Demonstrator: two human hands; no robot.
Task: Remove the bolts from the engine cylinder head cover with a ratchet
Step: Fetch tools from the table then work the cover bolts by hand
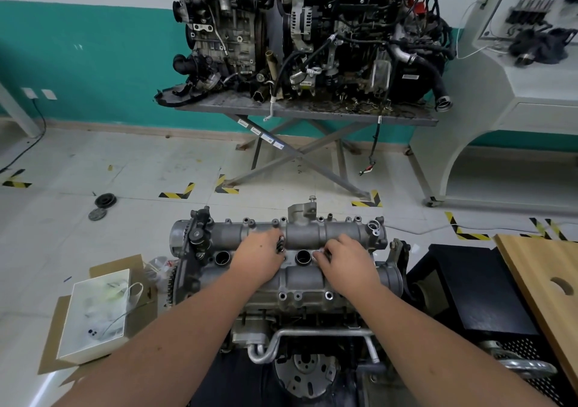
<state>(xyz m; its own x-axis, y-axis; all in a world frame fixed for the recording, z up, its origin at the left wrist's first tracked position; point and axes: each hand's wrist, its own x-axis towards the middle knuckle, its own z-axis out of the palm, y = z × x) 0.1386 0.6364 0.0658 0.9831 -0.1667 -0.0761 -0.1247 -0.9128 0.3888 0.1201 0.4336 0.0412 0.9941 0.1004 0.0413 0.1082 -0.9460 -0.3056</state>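
Cover: the grey metal cylinder head cover [308, 238] sits on top of the engine, low in the middle of the view, right in front of the person.
Long side: the cover runs from left to right, and its top faces up.
Left hand: the left hand [261, 258] lies on the cover, left of a round hole [302, 257], and its grip is curled around some small dark bolts [280, 244].
Right hand: the right hand [345, 261] lies on the cover, just right of the same hole; its fingers are bent down at a spot by the hole, and I cannot tell if that grip holds anything.
Ratchet: I cannot see it.
Left of the engine: a white box [97, 316] sits on flat cardboard on the floor.
Far side: a big dark engine [306, 31] stands on a grey bench [300, 112] by the green wall.
Right side: a wooden board [544, 278] pokes in at the edge.
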